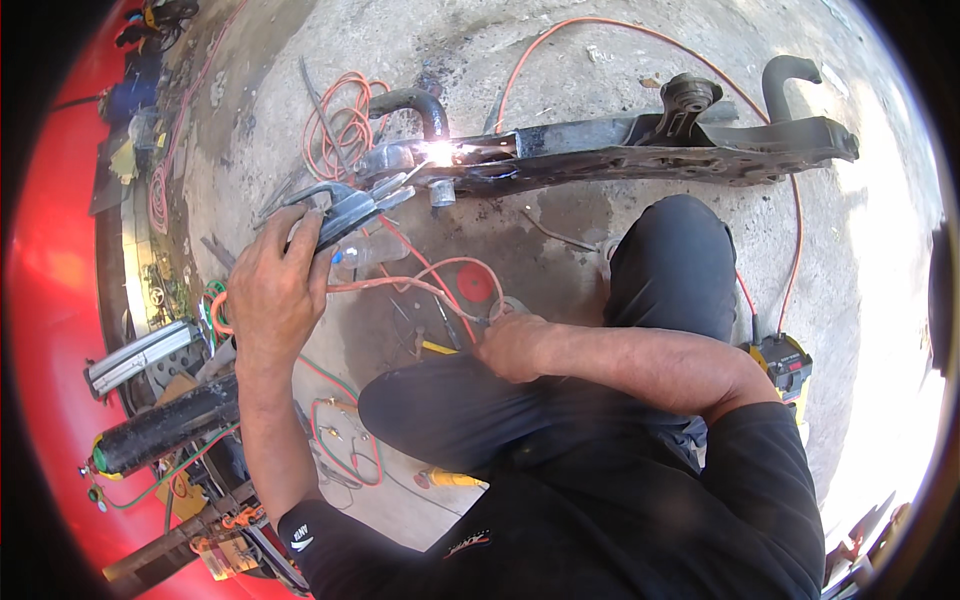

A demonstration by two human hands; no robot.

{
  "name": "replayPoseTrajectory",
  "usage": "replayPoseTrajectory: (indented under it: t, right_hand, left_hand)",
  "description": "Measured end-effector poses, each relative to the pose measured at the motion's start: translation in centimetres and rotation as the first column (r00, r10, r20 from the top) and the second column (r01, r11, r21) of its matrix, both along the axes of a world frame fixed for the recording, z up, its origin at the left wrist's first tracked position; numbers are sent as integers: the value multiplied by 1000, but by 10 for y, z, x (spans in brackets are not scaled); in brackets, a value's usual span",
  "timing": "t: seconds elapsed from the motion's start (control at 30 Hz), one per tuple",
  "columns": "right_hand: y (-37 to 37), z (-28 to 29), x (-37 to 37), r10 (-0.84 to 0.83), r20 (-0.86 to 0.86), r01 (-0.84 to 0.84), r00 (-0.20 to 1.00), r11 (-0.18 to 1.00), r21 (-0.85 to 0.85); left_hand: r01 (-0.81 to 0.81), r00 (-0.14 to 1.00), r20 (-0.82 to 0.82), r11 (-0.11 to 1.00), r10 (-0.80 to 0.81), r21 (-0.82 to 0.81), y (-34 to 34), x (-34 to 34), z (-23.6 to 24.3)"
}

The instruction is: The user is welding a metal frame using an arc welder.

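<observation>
The white glare covers one spot of the metal beam, so I cannot see the surface there. My right hand hides its own fingertips. My left forearm covers one end of the black cylinder; the lower edge cuts my shirt.

A white-hot spark flares overexposed. Glare bleaches the floor at right; fisheye edges curve into black.

A black, short-sleeved shirt is worn. The left sleeve is marked with a white logo; the chest is marked with a small red-and-white emblem. The legs are covered by dark trousers. Left hand and right hand are left bare.
</observation>
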State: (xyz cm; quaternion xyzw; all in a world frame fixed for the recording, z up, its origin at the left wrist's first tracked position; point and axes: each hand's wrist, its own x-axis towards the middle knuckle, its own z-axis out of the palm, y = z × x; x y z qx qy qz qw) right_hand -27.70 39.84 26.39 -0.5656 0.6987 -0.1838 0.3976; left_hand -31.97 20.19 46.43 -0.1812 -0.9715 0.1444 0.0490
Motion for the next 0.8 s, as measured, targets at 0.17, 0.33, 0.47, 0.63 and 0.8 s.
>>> replayPoseTrajectory:
  t: [0.17, 0.33, 0.47, 0.63, 0.8]
  right_hand:
    - [0, 1, 0, 2, 12, -3, 1000, 1000, 13]
    - [-2, -1, 0, 0, 28, 0, 1000, 1000, 23]
    - [-1, -1, 0, -4, 35, 4, 999, 1000, 3]
    - [-2, 0, -1, 17, 20, -17, 1000, 1000, 15]
    - [-1, -2, 1, -3, 38, 2, 999, 1000, 25]
  left_hand:
    - [-4, 1000, 1, 1000, 4, -7, 0, -1, -1]
    - [-19, 1000, 6, 1000, 19, -11, 1, -1, 1]
    - [-22, 1000, 13, 1000, 22, -19, 2, -1, 1]
    - [-35, 999, 14, 999, 35, -13, 3, -1, 3]
    - [-33, 999, 18, 999, 33, -18, 6, -2, 2]
